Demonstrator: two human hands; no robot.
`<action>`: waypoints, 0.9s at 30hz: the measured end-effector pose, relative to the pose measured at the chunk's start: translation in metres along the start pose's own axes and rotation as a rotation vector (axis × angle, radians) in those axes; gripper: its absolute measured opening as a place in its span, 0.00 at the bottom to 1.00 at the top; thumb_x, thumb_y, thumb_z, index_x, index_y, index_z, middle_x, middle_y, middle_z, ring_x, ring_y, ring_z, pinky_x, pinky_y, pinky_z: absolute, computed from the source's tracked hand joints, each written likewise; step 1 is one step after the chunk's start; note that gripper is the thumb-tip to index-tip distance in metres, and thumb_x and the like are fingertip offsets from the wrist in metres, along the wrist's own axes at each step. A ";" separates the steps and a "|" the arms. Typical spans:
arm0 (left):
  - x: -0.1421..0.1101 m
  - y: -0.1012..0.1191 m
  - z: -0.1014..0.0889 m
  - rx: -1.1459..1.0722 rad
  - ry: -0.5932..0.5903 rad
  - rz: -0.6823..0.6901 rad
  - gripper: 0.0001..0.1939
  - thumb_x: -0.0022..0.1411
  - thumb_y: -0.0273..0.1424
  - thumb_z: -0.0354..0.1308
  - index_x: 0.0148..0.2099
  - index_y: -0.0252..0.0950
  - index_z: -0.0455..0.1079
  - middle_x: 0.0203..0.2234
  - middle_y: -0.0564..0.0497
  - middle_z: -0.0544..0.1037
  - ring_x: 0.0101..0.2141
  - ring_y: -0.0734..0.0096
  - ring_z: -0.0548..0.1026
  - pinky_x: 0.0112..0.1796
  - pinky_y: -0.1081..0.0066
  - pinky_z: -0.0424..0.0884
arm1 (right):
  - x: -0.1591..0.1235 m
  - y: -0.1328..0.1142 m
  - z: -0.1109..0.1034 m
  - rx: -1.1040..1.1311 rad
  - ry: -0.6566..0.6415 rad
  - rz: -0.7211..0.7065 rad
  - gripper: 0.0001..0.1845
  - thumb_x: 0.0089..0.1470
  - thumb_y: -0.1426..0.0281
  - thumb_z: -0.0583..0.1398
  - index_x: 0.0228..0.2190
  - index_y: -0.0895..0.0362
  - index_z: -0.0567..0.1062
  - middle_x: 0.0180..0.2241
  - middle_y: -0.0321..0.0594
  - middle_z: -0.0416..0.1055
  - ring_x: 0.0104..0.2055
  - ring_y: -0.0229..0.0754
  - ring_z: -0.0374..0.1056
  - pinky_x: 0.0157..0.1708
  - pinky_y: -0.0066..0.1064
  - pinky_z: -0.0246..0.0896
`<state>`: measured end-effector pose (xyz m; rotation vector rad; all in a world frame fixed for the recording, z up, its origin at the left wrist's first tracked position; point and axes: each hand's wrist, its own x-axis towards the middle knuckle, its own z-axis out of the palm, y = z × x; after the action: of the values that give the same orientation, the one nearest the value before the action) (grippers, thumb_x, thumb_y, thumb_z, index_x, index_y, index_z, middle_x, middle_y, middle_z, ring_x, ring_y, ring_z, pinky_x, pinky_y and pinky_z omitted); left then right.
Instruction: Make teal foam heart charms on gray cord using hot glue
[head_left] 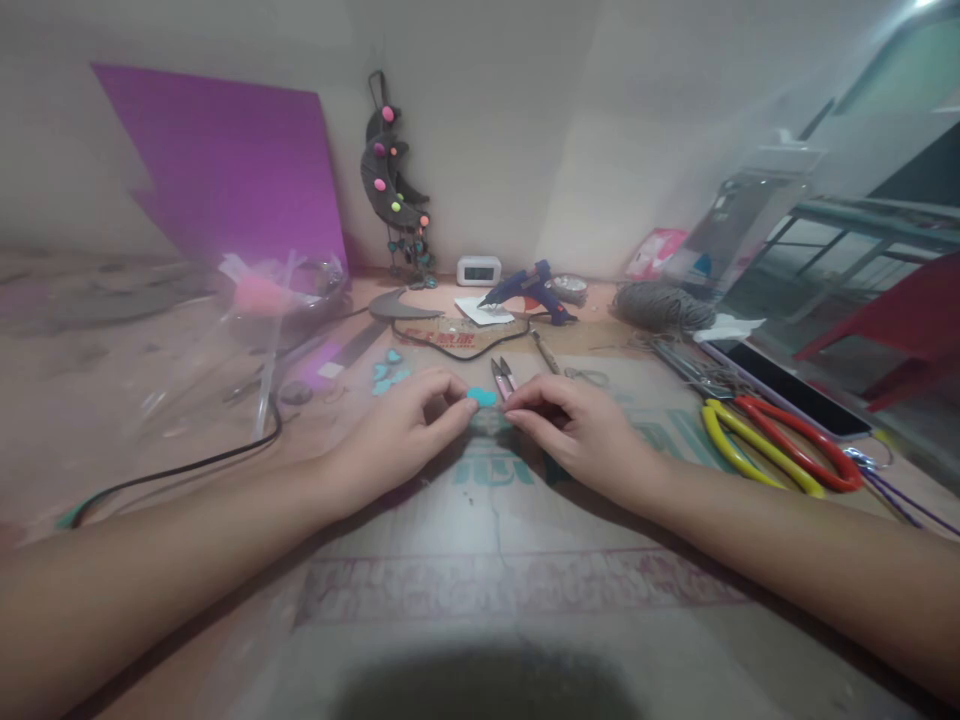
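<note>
Turquoise scrap, small with a rounded outline, sits in the grip: left hand has it pinched at its left end, thumb against finger, no gap. Right hand is just beside the scrap's right end, thumb and index tips almost together; can't tell if they're on its edge, on something tiny, or on nothing. Both hands are low over a pale printed work surface, green lettering right under the grip. Small snips just beyond the grip, tips pointing away, blades apart. More turquoise pieces in a loose cluster beyond the left hand. Slim tool lies beyond the right hand. Further out, straight ahead of the grip: brown sheet with red print, white paper, blue glue gun with its nozzle over the paper, white clock by the wall. Ahead and left: flat grey crescent, hanging moon ornament with coloured dots above it, purple sheet leaning on the wall. Right of the grip: scissors with yellow and red handles, phone beyond them, grey yarn further back. Black cable curves in on the left.
</note>
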<state>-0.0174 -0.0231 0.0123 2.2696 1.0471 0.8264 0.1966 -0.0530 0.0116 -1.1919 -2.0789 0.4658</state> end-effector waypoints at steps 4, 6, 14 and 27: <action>0.001 -0.001 0.001 0.025 -0.006 0.024 0.13 0.66 0.36 0.50 0.31 0.36 0.67 0.28 0.52 0.71 0.31 0.68 0.70 0.33 0.67 0.66 | 0.001 -0.002 -0.002 -0.019 -0.015 0.010 0.09 0.61 0.66 0.57 0.32 0.55 0.74 0.29 0.36 0.74 0.31 0.38 0.68 0.33 0.28 0.59; 0.000 -0.002 0.002 0.041 -0.012 0.042 0.12 0.66 0.35 0.50 0.32 0.36 0.67 0.28 0.51 0.71 0.32 0.68 0.70 0.34 0.67 0.66 | 0.001 -0.004 -0.003 -0.019 -0.033 0.025 0.10 0.62 0.65 0.56 0.31 0.55 0.73 0.27 0.36 0.74 0.30 0.38 0.67 0.33 0.28 0.59; 0.000 -0.004 0.002 0.042 -0.026 0.069 0.12 0.67 0.34 0.50 0.32 0.35 0.67 0.29 0.52 0.71 0.33 0.68 0.70 0.35 0.68 0.65 | 0.002 -0.004 -0.002 0.072 -0.063 0.114 0.13 0.63 0.63 0.55 0.30 0.56 0.70 0.25 0.34 0.69 0.27 0.36 0.64 0.31 0.28 0.57; 0.001 -0.002 0.003 -0.026 -0.031 -0.029 0.11 0.67 0.35 0.50 0.33 0.35 0.67 0.29 0.52 0.70 0.33 0.68 0.69 0.35 0.69 0.64 | 0.004 0.000 0.003 0.140 -0.030 0.097 0.04 0.57 0.70 0.60 0.32 0.56 0.75 0.26 0.34 0.72 0.26 0.35 0.65 0.28 0.26 0.59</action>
<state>-0.0162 -0.0219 0.0090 2.2334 1.0466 0.7869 0.1929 -0.0495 0.0108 -1.2128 -1.9840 0.6671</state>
